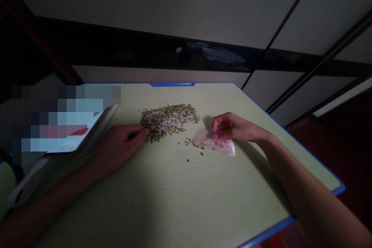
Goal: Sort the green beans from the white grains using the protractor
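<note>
A pile of small green beans (154, 133), which look like mung beans, lies on the table mixed with pale grains (167, 117). My left hand (123, 141) rests at the pile's left edge, thumb and fingers drawn together by the beans; whatever it may pinch is hidden. In my right hand (231, 127) is a clear protractor (203, 138) with pink markings, gripped between thumb and fingers at its straight side. Its curved edge faces the pile and touches or nearly touches a few stray beans (188, 140).
The pale table (186, 201) has a blue rim and a blue handle (173, 84) at the far edge. A tablet-like lit screen (72, 139), partly blurred out, stands at the left. Behind the table are cabinet panels (162, 7) with a dark open shelf (139, 52).
</note>
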`<move>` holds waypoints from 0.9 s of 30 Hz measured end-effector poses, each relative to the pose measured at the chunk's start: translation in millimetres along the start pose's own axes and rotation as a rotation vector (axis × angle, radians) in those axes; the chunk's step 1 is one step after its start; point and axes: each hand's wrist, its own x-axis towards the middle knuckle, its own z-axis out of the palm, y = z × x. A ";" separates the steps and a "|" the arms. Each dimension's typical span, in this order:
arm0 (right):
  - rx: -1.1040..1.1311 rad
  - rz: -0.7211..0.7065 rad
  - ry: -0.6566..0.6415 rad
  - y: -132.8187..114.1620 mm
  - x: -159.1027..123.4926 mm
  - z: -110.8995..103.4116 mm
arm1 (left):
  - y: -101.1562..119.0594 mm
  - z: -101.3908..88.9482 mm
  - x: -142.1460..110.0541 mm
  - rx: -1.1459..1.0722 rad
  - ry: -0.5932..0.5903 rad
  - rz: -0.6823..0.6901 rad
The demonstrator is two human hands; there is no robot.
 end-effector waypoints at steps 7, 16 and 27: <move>-0.093 -0.030 -0.078 -2.6 -4.2 2.8 | 1.9 -1.2 0.0 -0.004 -0.022 -0.014; -0.076 -0.006 -0.155 -11.8 -8.4 19.3 | -0.2 -0.6 -0.4 0.000 -0.018 0.013; -0.115 -0.064 -0.089 -15.1 -2.9 53.0 | 2.1 -0.9 -0.8 -0.006 -0.007 0.028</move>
